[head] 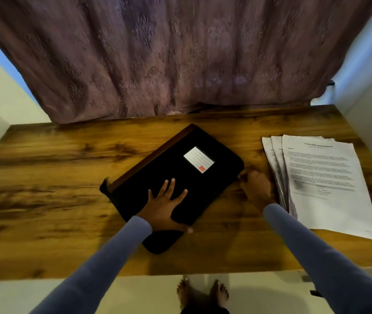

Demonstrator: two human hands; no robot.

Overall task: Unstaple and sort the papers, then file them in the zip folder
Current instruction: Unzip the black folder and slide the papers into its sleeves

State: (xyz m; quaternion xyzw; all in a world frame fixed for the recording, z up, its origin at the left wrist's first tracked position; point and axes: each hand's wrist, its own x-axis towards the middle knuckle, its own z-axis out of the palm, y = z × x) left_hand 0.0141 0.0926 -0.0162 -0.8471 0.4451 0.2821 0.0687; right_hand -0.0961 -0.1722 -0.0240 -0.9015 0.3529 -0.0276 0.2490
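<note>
— Where is the zip folder [176, 177] sitting?

— It is lying flat and turned at a slant in the middle of the wooden desk [44, 177]. It is black, with a white label [198, 159] on top and a brown strip along its far-left edge. It looks closed.

— What are the hands doing?

— The left hand [163, 207] is lying flat on the near part of the folder, fingers spread out straight and thumb hooked over the near edge. I think it is holding the folder down. The right hand [254, 185] is curling its fingers at the folder's right edge, close to the corner. It may be pinching the zip pull, but that part is blurry, so I cannot tell if it is gripping anything.

— And the papers?

— The papers [316, 177] are lying in a fanned pile on the right side of the desk, just beside the right hand. I cannot see any staples from here.

— So which step is this?

— I am guessing the person is working the zip. Next, the right hand is going to need to pull the zip along the edge while the left hand is keeping the folder from sliding.
</note>
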